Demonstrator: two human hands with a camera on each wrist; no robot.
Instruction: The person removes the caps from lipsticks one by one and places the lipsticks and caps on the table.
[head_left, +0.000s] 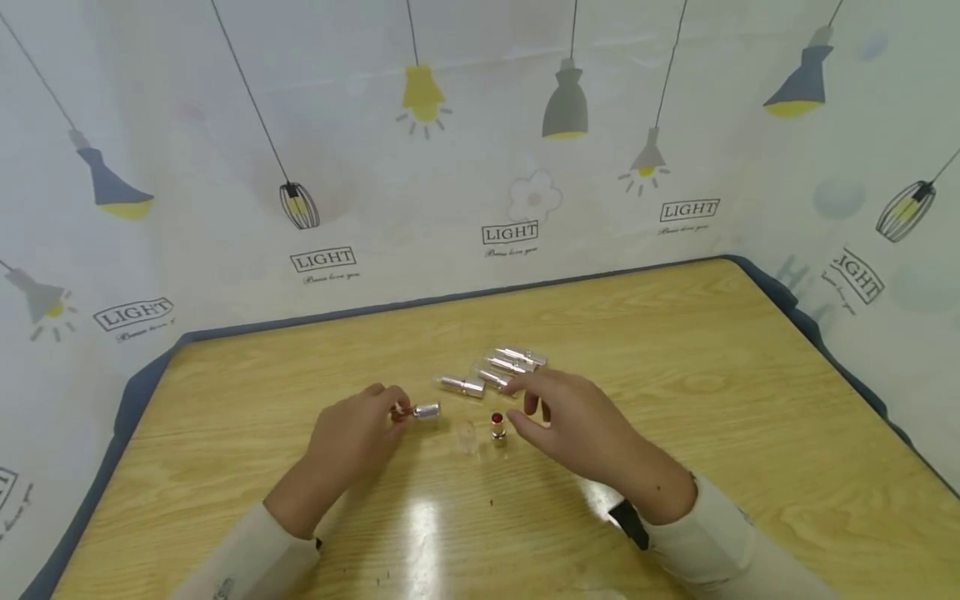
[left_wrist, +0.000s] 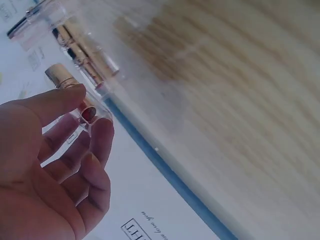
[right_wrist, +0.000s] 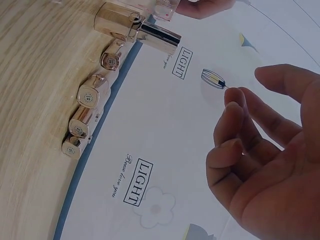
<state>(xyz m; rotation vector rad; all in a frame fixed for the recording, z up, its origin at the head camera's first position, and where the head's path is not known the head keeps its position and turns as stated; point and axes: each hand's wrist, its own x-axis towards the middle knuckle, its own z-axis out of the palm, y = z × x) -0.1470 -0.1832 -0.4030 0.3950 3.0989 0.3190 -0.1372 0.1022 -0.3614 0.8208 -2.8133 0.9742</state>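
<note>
My left hand (head_left: pixel 358 433) pinches a lipstick (head_left: pixel 427 410) just over the table, its shiny metal base pointing right. In the left wrist view the thumb and fingers grip the metallic tube (left_wrist: pixel 61 76), with a dark red end and clear plastic near the fingertips. My right hand (head_left: pixel 573 417) holds nothing; its fingers are loosely bent beside an upright lipstick (head_left: pixel 498 430) with a red tip. Left of that lipstick stands a clear cap (head_left: pixel 467 437). The right wrist view shows the bent fingers of the right hand (right_wrist: pixel 265 150) apart from the lipsticks.
Several clear-capped lipsticks lie in a slanted row beyond the hands, among them a near one (head_left: pixel 461 385) and a far one (head_left: pixel 522 357). They rest on a wood-grain table (head_left: pixel 675 333). A white printed cloth (head_left: pixel 420 183) with a blue edge hangs behind it.
</note>
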